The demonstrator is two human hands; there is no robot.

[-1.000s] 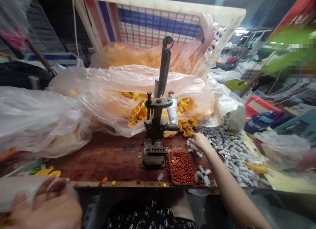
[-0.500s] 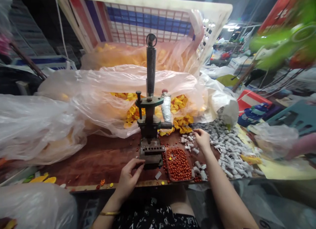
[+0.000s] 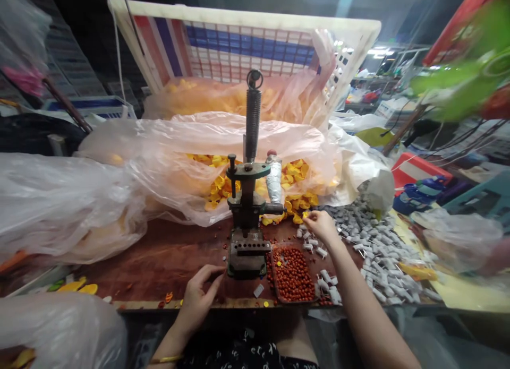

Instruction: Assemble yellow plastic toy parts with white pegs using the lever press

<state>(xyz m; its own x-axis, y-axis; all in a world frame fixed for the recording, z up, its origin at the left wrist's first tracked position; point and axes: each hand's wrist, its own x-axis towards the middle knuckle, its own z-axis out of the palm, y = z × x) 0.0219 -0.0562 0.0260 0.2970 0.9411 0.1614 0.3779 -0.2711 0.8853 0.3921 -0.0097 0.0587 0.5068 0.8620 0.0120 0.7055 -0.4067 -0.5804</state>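
A dark hand press (image 3: 247, 209) with a tall spring and a foil-wrapped lever (image 3: 273, 179) stands on the reddish-brown table (image 3: 159, 257). My left hand (image 3: 204, 293) rests by the left side of its base, thumb and forefinger apart, with nothing seen between them. Over the edge of the yellow pieces (image 3: 297, 202), my right hand (image 3: 322, 225) pinches a small yellow piece (image 3: 305, 215) at its fingertips. Below it sit a clear tray of red beads (image 3: 294, 273) and grey-white parts with metal pins (image 3: 378, 252).
Clear plastic bags (image 3: 107, 188) lie behind and left of the press. A white crate (image 3: 247, 14) stands at the back. On the right are a blurred green fan (image 3: 458, 82), a blue bottle (image 3: 418, 195) and a teal stool (image 3: 478, 199).
My right hand has moved from the grey-white parts towards the yellow pieces and now pinches one. My left hand stays near the press base. The whole view has shifted slightly.
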